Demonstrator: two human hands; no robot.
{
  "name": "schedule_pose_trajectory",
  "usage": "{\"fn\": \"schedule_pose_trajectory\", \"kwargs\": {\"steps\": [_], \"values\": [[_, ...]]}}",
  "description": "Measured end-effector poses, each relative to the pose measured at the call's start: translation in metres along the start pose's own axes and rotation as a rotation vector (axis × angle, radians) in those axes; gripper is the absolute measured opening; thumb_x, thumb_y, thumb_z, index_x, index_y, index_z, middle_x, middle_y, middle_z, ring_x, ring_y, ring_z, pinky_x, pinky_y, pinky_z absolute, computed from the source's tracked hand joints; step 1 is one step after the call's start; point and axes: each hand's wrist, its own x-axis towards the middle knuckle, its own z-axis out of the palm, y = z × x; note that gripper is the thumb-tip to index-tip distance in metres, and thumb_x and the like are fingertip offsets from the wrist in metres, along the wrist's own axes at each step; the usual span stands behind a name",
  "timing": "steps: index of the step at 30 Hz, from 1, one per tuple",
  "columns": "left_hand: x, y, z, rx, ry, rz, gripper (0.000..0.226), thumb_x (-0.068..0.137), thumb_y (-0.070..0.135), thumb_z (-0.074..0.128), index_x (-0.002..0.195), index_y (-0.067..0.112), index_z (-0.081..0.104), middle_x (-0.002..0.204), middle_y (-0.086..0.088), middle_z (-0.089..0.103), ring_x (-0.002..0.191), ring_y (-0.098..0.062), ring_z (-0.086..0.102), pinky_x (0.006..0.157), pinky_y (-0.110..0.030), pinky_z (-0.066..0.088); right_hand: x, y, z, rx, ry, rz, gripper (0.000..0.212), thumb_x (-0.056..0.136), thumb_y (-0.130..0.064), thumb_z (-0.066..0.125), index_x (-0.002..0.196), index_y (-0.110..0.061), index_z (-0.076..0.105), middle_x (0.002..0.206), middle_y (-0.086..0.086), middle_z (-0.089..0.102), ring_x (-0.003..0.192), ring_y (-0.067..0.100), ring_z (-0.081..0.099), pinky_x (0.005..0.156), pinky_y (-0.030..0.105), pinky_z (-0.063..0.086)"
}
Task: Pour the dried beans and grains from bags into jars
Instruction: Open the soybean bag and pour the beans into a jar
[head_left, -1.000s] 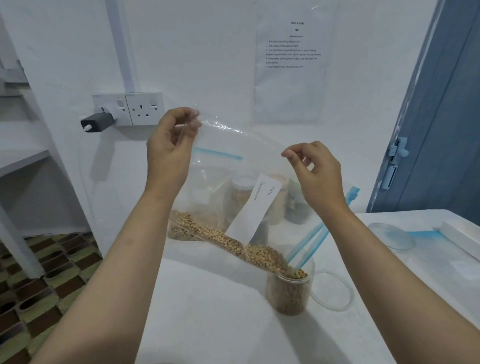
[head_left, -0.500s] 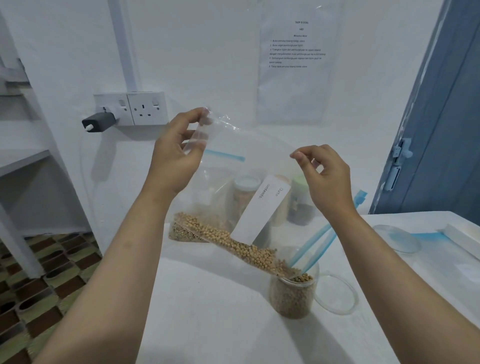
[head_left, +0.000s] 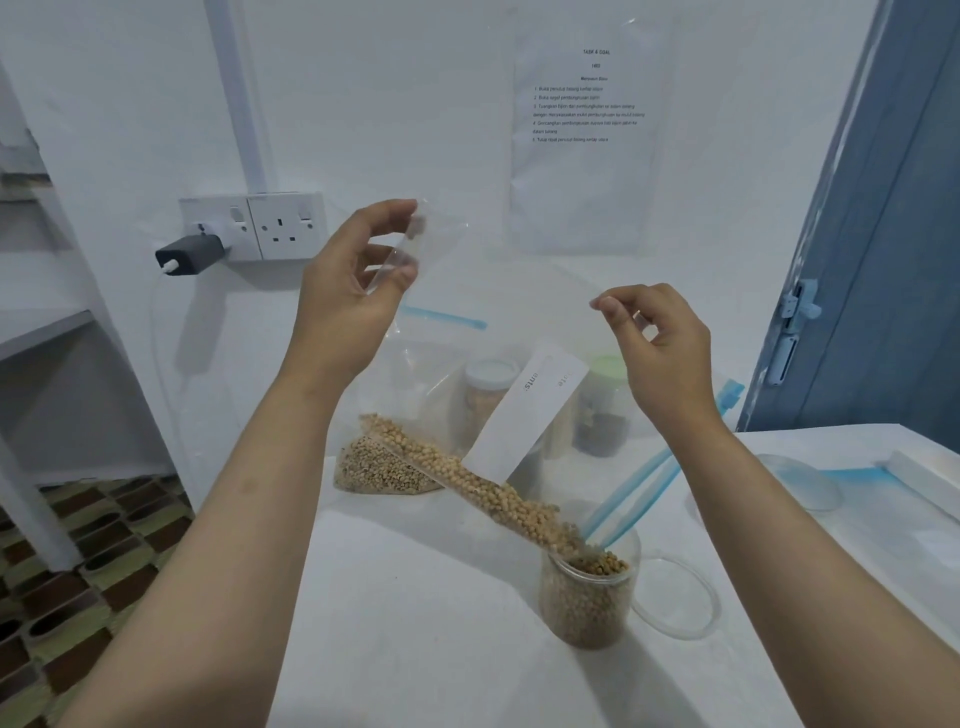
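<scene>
I hold a clear zip bag (head_left: 498, 322) upside down and tilted above the table. My left hand (head_left: 353, 291) pinches one bottom corner high up. My right hand (head_left: 660, 348) pinches the other corner, lower and to the right. Tan beans (head_left: 467, 483) lie in a sloping band along the bag's lower fold and run into an open clear jar (head_left: 589, 597), which is nearly full. The bag's blue zip strip (head_left: 634, 493) hangs at the jar's mouth. A white label (head_left: 524, 415) is stuck on the bag.
A second bag of grain (head_left: 379, 467) lies behind on the white table (head_left: 415, 623). Lidded jars, one white-capped (head_left: 488, 384), one green-capped (head_left: 605, 410), stand at the wall. A clear lid (head_left: 680, 597) lies right of the open jar. A charger (head_left: 189, 254) sits in the wall socket; a blue door (head_left: 883, 260) stands right.
My left hand has loosened and re-gripped the bag's corner slightly higher. The beans have slid further down toward the jar, whose level has risen.
</scene>
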Motion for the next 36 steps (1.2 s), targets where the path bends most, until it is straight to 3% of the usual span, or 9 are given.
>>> {"fn": "schedule_pose_trajectory", "kwargs": {"steps": [6, 10, 16, 18, 20, 26, 30, 34, 36], "values": [[0.003, -0.005, 0.001, -0.084, 0.038, -0.031, 0.050, 0.090, -0.002, 0.064, 0.127, 0.029, 0.052, 0.110, 0.010, 0.063, 0.092, -0.005, 0.061, 0.091, -0.022, 0.048, 0.001, 0.001, 0.001, -0.003, 0.014, -0.005, 0.010, 0.097, -0.027, 0.061, 0.091, -0.030, 0.069, 0.092, -0.003, 0.064, 0.078, 0.000, 0.050, 0.076, 0.011, 0.038], [0.001, -0.009, 0.000, -0.090, 0.050, -0.064, 0.039, 0.090, 0.001, 0.067, 0.124, 0.017, 0.059, 0.108, 0.006, 0.067, 0.096, -0.005, 0.063, 0.092, -0.020, 0.048, 0.002, 0.001, 0.001, -0.013, 0.025, -0.007, 0.010, 0.097, -0.027, 0.061, 0.092, -0.030, 0.069, 0.092, -0.003, 0.064, 0.079, 0.001, 0.051, 0.077, 0.015, 0.040], [-0.006, -0.009, 0.003, 0.032, 0.092, -0.010, 0.020, 0.094, 0.014, 0.064, 0.095, 0.033, 0.058, 0.094, 0.021, 0.067, 0.096, -0.001, 0.063, 0.089, -0.015, 0.046, -0.001, 0.000, 0.001, -0.012, 0.027, -0.010, 0.010, 0.098, -0.027, 0.061, 0.092, -0.029, 0.069, 0.092, -0.005, 0.064, 0.079, 0.000, 0.051, 0.076, 0.013, 0.040], [-0.009, -0.010, 0.004, 0.090, 0.095, 0.009, 0.012, 0.098, 0.020, 0.060, 0.094, 0.030, 0.054, 0.089, 0.028, 0.063, 0.094, 0.003, 0.060, 0.086, -0.011, 0.043, -0.002, -0.001, 0.001, -0.012, 0.028, -0.014, 0.010, 0.098, -0.027, 0.061, 0.093, -0.029, 0.069, 0.092, -0.004, 0.064, 0.080, 0.000, 0.052, 0.076, 0.012, 0.040], [-0.012, -0.010, 0.005, 0.145, 0.090, 0.014, 0.005, 0.100, 0.027, 0.056, 0.100, 0.024, 0.051, 0.089, 0.020, 0.064, 0.089, 0.005, 0.060, 0.080, -0.009, 0.042, -0.002, -0.001, 0.001, -0.012, 0.026, -0.018, 0.010, 0.098, -0.027, 0.061, 0.093, -0.028, 0.069, 0.092, -0.003, 0.064, 0.081, 0.001, 0.052, 0.076, 0.012, 0.040], [-0.011, -0.013, 0.005, 0.095, 0.072, -0.005, 0.010, 0.101, 0.028, 0.055, 0.104, 0.020, 0.050, 0.091, 0.002, 0.068, 0.076, -0.007, 0.065, 0.076, -0.017, 0.048, -0.003, 0.001, 0.001, -0.018, 0.029, -0.015, 0.011, 0.098, -0.027, 0.060, 0.094, -0.027, 0.070, 0.093, -0.002, 0.065, 0.083, 0.006, 0.053, 0.078, 0.017, 0.043], [-0.012, -0.018, 0.003, 0.116, 0.032, -0.053, 0.018, 0.097, 0.034, 0.059, 0.111, 0.025, 0.051, 0.099, 0.011, 0.067, 0.090, 0.002, 0.063, 0.084, -0.015, 0.047, -0.002, 0.002, 0.001, -0.025, 0.034, -0.012, 0.010, 0.098, -0.028, 0.060, 0.094, -0.028, 0.069, 0.093, -0.005, 0.064, 0.083, 0.005, 0.053, 0.078, 0.016, 0.043], [-0.029, -0.028, -0.001, 0.186, -0.034, -0.109, 0.034, 0.092, 0.033, 0.067, 0.120, 0.034, 0.048, 0.107, 0.031, 0.055, 0.100, 0.023, 0.050, 0.088, 0.001, 0.035, -0.004, 0.003, 0.001, -0.020, 0.037, -0.020, 0.009, 0.098, -0.026, 0.060, 0.094, -0.029, 0.069, 0.094, -0.007, 0.064, 0.084, 0.005, 0.054, 0.078, 0.016, 0.044], [-0.038, -0.041, -0.003, 0.187, -0.041, -0.134, 0.039, 0.089, 0.031, 0.067, 0.121, 0.039, 0.048, 0.112, 0.027, 0.056, 0.104, 0.020, 0.050, 0.088, 0.001, 0.034, -0.006, 0.004, 0.001, -0.016, 0.038, -0.032, 0.009, 0.098, -0.026, 0.061, 0.094, -0.028, 0.069, 0.094, -0.006, 0.065, 0.083, 0.005, 0.055, 0.079, 0.017, 0.044]]}}
